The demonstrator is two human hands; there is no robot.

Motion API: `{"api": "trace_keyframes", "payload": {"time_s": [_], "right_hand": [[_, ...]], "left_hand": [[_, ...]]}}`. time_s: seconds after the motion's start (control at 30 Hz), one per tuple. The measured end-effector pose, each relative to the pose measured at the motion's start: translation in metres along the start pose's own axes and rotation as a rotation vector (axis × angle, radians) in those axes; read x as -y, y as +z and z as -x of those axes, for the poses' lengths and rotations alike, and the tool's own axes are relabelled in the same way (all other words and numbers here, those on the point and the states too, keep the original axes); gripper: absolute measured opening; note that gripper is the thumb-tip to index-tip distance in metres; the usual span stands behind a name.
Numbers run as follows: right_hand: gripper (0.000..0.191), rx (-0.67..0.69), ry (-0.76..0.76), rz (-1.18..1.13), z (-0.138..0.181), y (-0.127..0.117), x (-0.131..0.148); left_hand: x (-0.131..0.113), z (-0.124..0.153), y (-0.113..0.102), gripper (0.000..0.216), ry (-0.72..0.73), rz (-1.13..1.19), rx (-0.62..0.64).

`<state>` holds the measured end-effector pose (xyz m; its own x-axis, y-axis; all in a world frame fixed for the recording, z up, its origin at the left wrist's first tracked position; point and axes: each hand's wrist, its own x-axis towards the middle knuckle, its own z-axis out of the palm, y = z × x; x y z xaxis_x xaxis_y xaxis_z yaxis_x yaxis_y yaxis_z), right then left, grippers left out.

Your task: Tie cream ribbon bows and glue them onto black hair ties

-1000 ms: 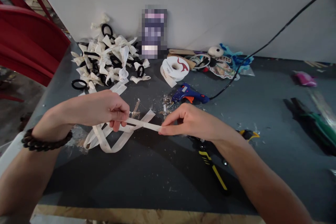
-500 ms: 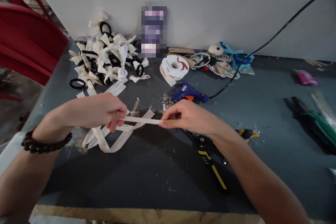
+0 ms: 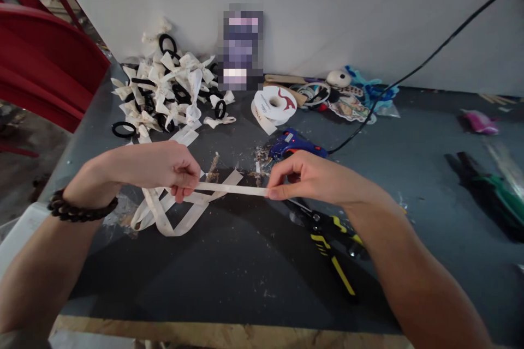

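A narrow white ribbon (image 3: 233, 189) is stretched between my two hands above the dark tabletop. My left hand (image 3: 174, 172) is closed on its left end, the fingers curled in. The thumb and forefinger of my right hand (image 3: 301, 177) pinch the other end. Below my left hand, more white ribbon (image 3: 180, 226) lies in loose loops on the table. Just beyond my right hand is a blue glue gun (image 3: 292, 143) with its black cord. Pliers with black and yellow handles (image 3: 327, 248) lie below my right hand, partly hidden by the forearm.
A heap of white bows with black hair ties (image 3: 167, 90) sits at the back left. A ribbon spool (image 3: 274, 104) stands near a pixelated upright panel (image 3: 241, 49). Small trinkets (image 3: 347, 95) lie along the wall. Green-handled cutters (image 3: 491, 193) rest far right; a red chair (image 3: 49, 60) is at left.
My right hand has slid to the right along the ribbon, so a longer stretch shows between the hands. The left hand keeps its hold, and more of the pliers shows.
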<state>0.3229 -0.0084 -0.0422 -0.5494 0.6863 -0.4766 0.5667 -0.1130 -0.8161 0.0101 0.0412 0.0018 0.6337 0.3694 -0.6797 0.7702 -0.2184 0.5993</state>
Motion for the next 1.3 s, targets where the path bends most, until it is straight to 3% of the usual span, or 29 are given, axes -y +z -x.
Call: {"api": "trace_keyframes", "payload": {"time_s": [0.13,0.43,0.73,0.83,1.0,1.1,1.23,1.3], "right_hand": [[0.023,0.035,-0.034,-0.078,-0.001,0.0,-0.001],[0.029,-0.044,0.006,0.024,-0.004,0.005,0.0],[0.023,-0.103,-0.016,0.181,-0.007,0.016,0.002],[0.016,-0.081,-0.063,0.163,-0.011,0.019,-0.002],[0.007,-0.018,-0.151,0.04,-0.023,0.029,-0.004],[0.006,0.03,-0.207,-0.035,-0.027,0.039,-0.004],[0.01,0.117,-0.333,-0.087,-0.027,0.043,-0.005],[0.011,0.146,-0.495,-0.143,-0.027,0.041,-0.006]], "left_hand": [[0.004,0.002,-0.003,0.029,-0.011,-0.018,0.017],[-0.005,0.009,-0.004,0.022,-0.103,-0.072,0.004],[-0.001,0.021,-0.009,0.021,0.02,0.012,0.097],[0.001,0.023,-0.01,0.018,0.138,0.05,0.098],[-0.002,0.012,-0.007,0.009,0.494,0.229,-0.03],[-0.004,0.0,0.0,0.019,0.621,0.333,-0.093],[-0.001,-0.009,0.006,0.017,0.74,0.392,0.037],[-0.001,-0.01,0.008,0.013,0.777,0.431,0.079]]}}
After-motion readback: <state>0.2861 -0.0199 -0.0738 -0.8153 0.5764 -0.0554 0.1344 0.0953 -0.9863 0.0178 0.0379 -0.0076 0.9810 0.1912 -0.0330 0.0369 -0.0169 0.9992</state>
